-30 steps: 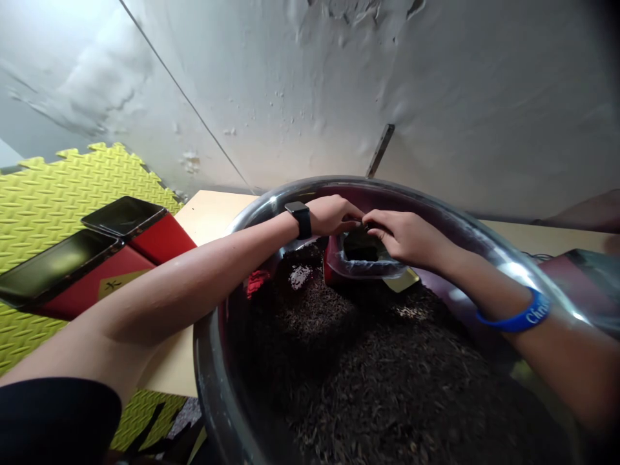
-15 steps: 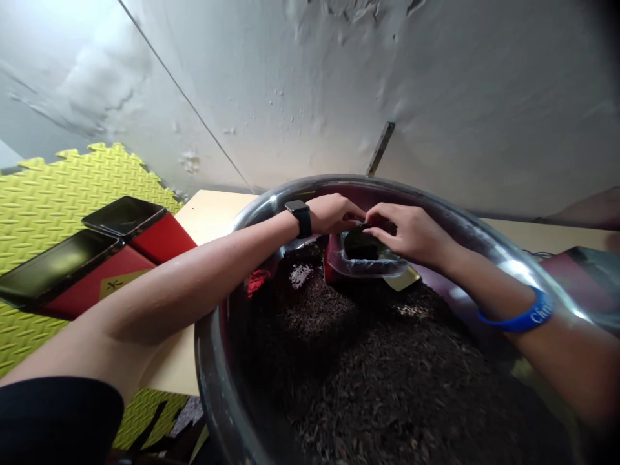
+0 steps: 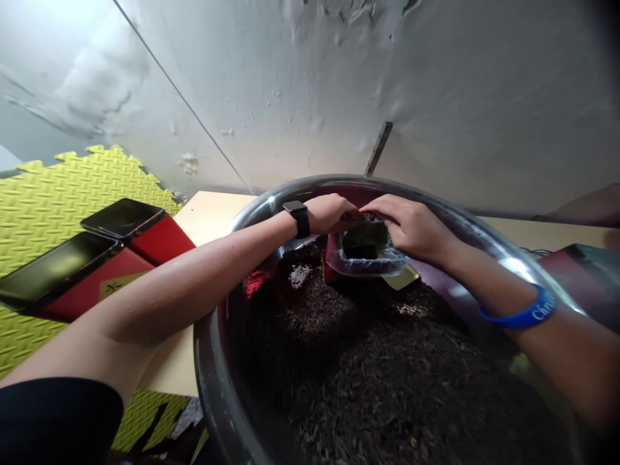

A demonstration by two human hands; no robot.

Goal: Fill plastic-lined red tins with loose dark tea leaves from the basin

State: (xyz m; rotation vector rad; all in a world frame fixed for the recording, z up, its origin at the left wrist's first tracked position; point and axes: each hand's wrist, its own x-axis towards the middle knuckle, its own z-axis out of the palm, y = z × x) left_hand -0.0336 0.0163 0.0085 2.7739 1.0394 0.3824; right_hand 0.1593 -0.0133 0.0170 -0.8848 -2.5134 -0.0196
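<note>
A large steel basin (image 3: 213, 336) holds a heap of dark loose tea leaves (image 3: 387, 374). At its far side stands a red box lined with a clear plastic bag (image 3: 368, 265), with dark leaves inside. My left hand (image 3: 329, 213), a black watch on its wrist, pinches the bag's far left rim. Curled over the far right rim, my right hand (image 3: 411, 226) grips the bag; a blue band circles that wrist.
Two red boxes with dark lids (image 3: 87, 258) lie at the left on a yellow foam mat (image 3: 43, 187). The basin rests on a pale table (image 3: 203, 216) against a white peeling wall. Another red box (image 3: 586, 271) and a person's arm (image 3: 586, 210) show at the right.
My right hand has risen from inside the bag's mouth to its far rim and pulled the plastic up. The left hand stays at the rim.
</note>
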